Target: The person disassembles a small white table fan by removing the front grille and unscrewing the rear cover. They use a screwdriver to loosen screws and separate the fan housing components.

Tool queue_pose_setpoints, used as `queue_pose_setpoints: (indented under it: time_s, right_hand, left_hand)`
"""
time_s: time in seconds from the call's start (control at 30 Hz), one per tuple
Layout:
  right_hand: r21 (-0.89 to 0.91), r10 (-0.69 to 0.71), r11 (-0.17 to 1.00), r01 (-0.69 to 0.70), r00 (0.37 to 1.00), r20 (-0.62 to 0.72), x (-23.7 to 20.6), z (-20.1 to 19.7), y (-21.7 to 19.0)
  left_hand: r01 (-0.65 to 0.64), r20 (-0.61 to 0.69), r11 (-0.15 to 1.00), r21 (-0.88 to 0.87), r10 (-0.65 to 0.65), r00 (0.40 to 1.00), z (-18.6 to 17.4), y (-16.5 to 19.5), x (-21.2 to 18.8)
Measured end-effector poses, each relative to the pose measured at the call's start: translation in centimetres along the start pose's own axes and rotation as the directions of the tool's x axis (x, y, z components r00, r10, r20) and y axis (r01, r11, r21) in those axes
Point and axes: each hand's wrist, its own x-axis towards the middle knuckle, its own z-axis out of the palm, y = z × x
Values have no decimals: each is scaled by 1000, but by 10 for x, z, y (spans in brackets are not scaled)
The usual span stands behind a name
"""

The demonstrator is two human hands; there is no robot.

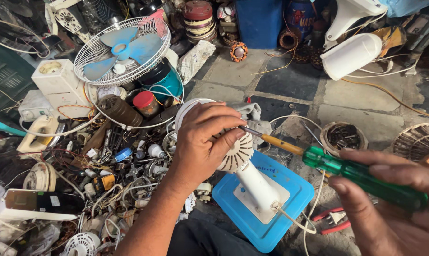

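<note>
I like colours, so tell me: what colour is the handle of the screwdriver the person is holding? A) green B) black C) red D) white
A: the right hand grips a screwdriver with a see-through green handle, its tip set at the white fan motor housing that the left hand steadies.

Small-appliance repair workshop, worked at floor level: stone-slab floor (290,80) crowded with a caged blue-bladed fan (122,50), loose white fan housings (351,56), a heap of switches, plugs and wires (105,166), wound motor parts (343,136), red-handled pliers (335,222) and a green-handled screwdriver (361,175).
</note>
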Motion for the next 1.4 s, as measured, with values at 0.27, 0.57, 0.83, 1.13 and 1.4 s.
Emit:
queue_pose_setpoints:
  time_s: [0.27, 0.57, 0.83, 1.13, 1.4]
  right_hand:
    - [100, 195, 978, -182, 971, -139, -2, -6, 8]
    - [350, 212, 925, -145, 964, -162, 1, 7, 10]
    - [727, 398, 649, -225, 915, -72, 4, 28, 36]
    - [726, 429, 638, -256, 902, -59, -1, 39, 44]
    - [728, 395, 645, -230, 916, -62, -3, 41, 38]
  left_hand:
    - [54, -32, 995, -81, -57, 998, 3, -2, -2]
    - [99, -113, 995, -24, -101, 988, 4, -3, -7]
    - [192, -93, 976, -104, -202, 975, -5, -5, -8]
    - [217, -63, 963, -161, -229, 971, -2, 1, -6]
    - [255, -54, 952, -168, -267, 962, -4, 2, -6]
